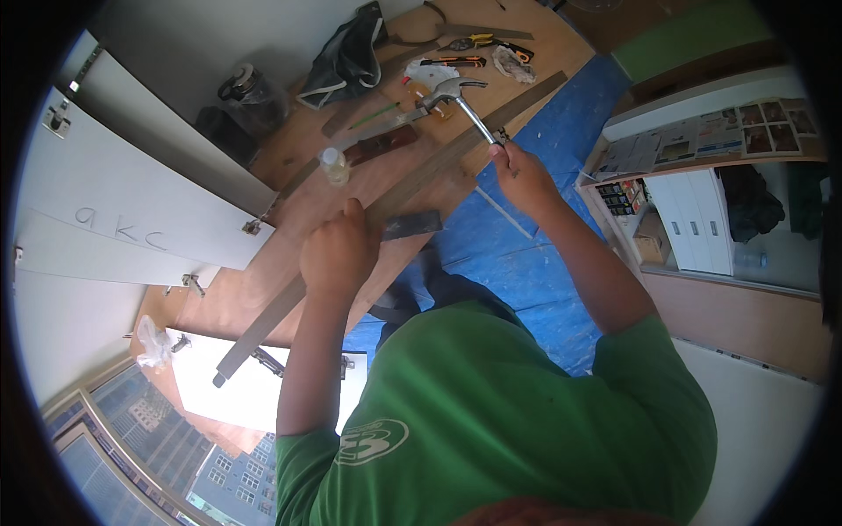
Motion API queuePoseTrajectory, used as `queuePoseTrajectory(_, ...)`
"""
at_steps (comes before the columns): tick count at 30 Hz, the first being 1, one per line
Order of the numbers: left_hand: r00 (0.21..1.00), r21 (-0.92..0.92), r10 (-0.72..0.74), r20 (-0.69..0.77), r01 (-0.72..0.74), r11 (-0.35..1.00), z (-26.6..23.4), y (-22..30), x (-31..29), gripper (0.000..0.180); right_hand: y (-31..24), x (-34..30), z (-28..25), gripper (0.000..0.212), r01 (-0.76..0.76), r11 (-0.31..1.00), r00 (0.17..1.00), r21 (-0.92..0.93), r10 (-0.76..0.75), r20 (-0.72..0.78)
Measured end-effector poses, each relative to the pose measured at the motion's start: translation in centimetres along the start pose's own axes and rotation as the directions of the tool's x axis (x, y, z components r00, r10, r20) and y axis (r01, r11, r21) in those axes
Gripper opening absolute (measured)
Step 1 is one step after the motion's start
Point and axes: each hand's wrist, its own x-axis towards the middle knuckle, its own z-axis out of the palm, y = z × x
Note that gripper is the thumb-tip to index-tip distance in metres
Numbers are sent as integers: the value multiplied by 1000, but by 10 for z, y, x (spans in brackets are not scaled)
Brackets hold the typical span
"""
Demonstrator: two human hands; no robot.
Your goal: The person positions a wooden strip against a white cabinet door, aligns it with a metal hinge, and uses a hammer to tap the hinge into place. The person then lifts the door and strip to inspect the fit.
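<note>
My right hand [524,180] is closed round the handle of a claw hammer [474,117], whose metal head is raised to the upper left above the workbench. My left hand [340,248] grips a long, narrow wooden strip [421,178] near its middle. This strip slants across the bench from lower left to upper right. Just right of my left hand lies a dark flat block [412,225]. Beyond that hand stand a small clear jar [334,167] with pale liquid and a reddish-brown tool [381,145], its kind unclear.
Pliers [472,42], an orange-black utility knife [452,61] and a dark bag [346,61] lie on the far bench. White cabinet doors [132,193] with hinges stand at left. Blue sheeting [526,254] covers the floor. At right is a shelf unit [693,215].
</note>
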Motion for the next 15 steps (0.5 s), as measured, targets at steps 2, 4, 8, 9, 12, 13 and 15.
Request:
queuePoseTrajectory(2, 1000, -6, 8, -1, -8, 1000, 0, -1, 0, 40, 13, 13, -10, 47, -46, 999, 999, -13, 46, -8)
queuePoseTrajectory(4, 1000, -12, 12, -5, -12, 1000, -1, -2, 0, 40, 24, 24, -18, 49, -57, 996, 998, -69, 55, -30)
queuePoseTrajectory(8, 1000, 10, 13, 1, -13, 1000, 0, -4, 2, 36, 35, 35, -20, 49, -42, 999, 998, -1, 42, -43)
queuePoseTrajectory(9, 1000, 10, 8, 4, -8, 1000, -1, -4, 3, 36, 35, 37, -22, 49, -58, 998, 997, 23, 59, -43)
queuePoseTrajectory(12, 1000, 9, -8, 22, 8, 1000, -3, -4, 3, 38, 44, 47, -26, 50, -99, 995, 994, 24, 100, -45)
queuePoseTrajectory(13, 999, 7, -15, 29, 15, 1000, -2, -3, 2, 40, 50, 52, -27, 51, -111, 994, 993, 12, 111, -46)
queuePoseTrajectory(15, 1000, 17, -11, 30, 10, 1000, -2, -4, 2, 40, 60, 60, -29, 52, -98, 995, 993, 7, 98, -59)
